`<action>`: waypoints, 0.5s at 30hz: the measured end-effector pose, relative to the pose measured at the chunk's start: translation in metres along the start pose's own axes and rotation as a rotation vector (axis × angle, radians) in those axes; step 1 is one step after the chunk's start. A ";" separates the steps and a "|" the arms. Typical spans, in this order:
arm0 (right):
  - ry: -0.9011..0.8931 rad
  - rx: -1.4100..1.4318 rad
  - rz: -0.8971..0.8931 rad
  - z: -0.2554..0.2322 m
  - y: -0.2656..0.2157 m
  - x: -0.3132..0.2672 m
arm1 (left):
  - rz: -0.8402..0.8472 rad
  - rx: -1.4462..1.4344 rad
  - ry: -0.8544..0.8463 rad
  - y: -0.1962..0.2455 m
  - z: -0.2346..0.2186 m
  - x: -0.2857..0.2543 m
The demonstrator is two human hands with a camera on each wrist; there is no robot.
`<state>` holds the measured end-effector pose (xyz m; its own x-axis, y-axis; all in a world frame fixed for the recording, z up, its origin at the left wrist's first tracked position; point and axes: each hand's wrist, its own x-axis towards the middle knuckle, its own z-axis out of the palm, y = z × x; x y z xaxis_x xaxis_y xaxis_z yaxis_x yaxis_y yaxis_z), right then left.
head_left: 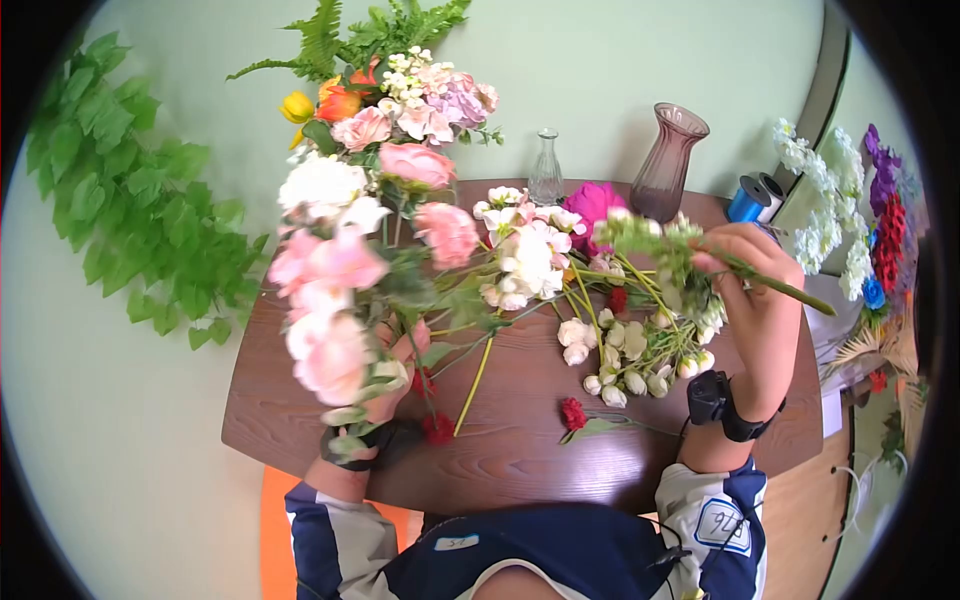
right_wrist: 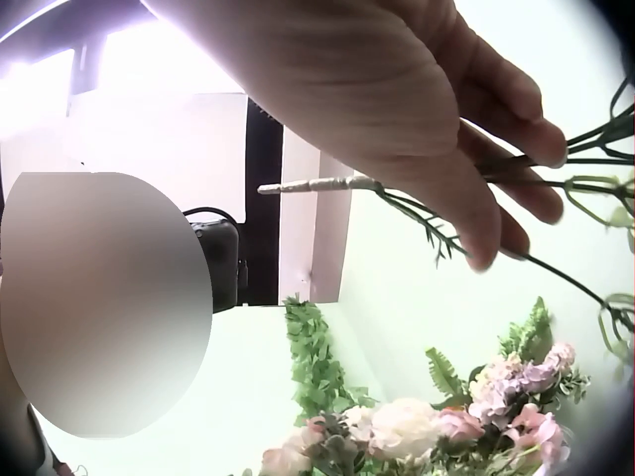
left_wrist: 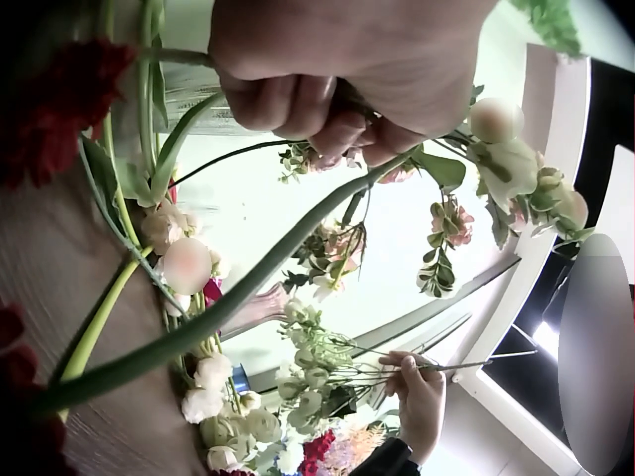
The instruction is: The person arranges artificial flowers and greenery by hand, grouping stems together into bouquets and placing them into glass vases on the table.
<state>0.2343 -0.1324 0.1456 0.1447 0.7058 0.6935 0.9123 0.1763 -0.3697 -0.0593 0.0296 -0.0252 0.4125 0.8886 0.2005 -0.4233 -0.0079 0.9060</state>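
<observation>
My left hand (left_wrist: 347, 59) curls its fingers round green flower stems (left_wrist: 298, 223) in the left wrist view. In the head view, a bunch of pink and white artificial flowers (head_left: 335, 360) stands over that hand and hides part of it. My right hand (head_left: 755, 270) is raised over the right side of the table, pinching a sprig of small white-green flowers (head_left: 690, 270) by its stems. The stem end (head_left: 805, 298) sticks out to the right behind the fingers. Several thin stems pass between thumb and fingers in the right wrist view, with a pale wrapped end (right_wrist: 313, 185).
Cream rosebuds (head_left: 635, 380) and red flowers (head_left: 573, 412) lie on the brown table (head_left: 520, 450). A clear bottle (head_left: 546, 170), a purple glass vase (head_left: 668, 165) and a blue spool (head_left: 746, 198) stand at the back. Green leaves (head_left: 150, 200) hang on the left wall.
</observation>
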 end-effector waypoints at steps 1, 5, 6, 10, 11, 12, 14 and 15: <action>0.094 -0.013 0.006 0.002 -0.001 0.000 | 0.069 -0.068 -0.108 -0.001 0.001 0.002; 0.186 0.000 -0.091 0.013 -0.013 0.004 | -0.058 -0.166 -0.053 -0.004 0.005 -0.006; 0.165 0.051 -0.085 0.018 -0.013 0.003 | -0.038 -0.139 -0.114 -0.003 0.006 -0.007; 0.308 -0.004 -0.195 0.040 -0.009 0.006 | 0.086 0.106 -0.090 -0.002 0.009 -0.005; 0.309 -0.008 -0.191 0.046 -0.008 0.007 | 0.083 0.105 -0.095 -0.002 0.012 -0.005; 0.352 -0.006 -0.243 0.052 -0.008 0.009 | 0.144 0.101 -0.101 -0.001 0.016 -0.006; 0.332 0.085 -0.274 0.066 -0.004 0.006 | 0.207 0.097 -0.109 -0.002 0.018 -0.007; 0.309 0.038 -0.310 0.070 -0.005 0.005 | 0.211 0.107 -0.133 -0.004 0.017 -0.007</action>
<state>0.2040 -0.0817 0.1082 -0.0203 0.3782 0.9255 0.9168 0.3763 -0.1337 -0.0463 0.0156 -0.0239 0.4295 0.7942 0.4298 -0.4262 -0.2413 0.8718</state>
